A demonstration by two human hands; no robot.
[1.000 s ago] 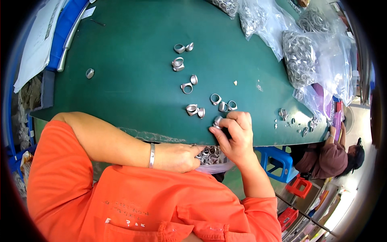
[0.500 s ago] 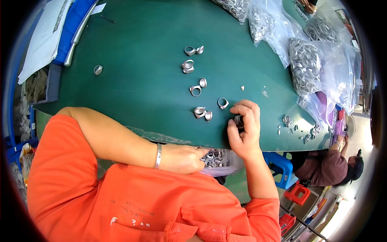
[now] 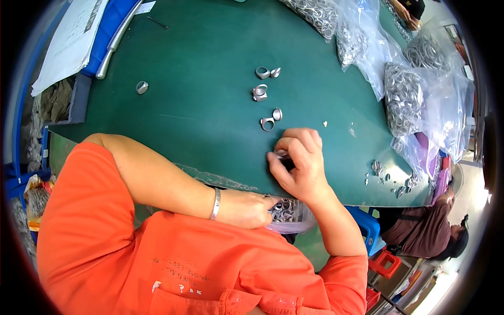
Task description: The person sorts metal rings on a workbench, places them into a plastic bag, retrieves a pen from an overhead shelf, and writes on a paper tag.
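My left hand [image 3: 244, 209], with a metal bracelet at the wrist, is at the table's front edge. Its fingers are curled at the rim of a clear plastic bag [image 3: 303, 212] of silver rings [image 3: 285, 211]; the fingertips are partly hidden. My right hand [image 3: 303, 164] is low over the green tabletop, thumb and fingers closed round a silver ring [image 3: 282, 154], mostly covered by the fingers. Beyond it, silver rings lie in a column of pairs: a near pair [image 3: 268, 124], a middle pair [image 3: 259, 93] and a far pair [image 3: 263, 73].
A lone ring [image 3: 142, 87] lies left on the green table [image 3: 199, 58]. Large bags of rings [image 3: 403, 97] fill the far right. Small metal pieces [image 3: 401, 190] lie at the right edge. Papers [image 3: 68, 47] and a metal rod [image 3: 111, 50] are far left. A person [image 3: 428, 231] sits at right.
My right hand has moved left, over the nearest rings, which are now mostly covered by it. My left hand stays at the bag. The whole view has shifted slightly.
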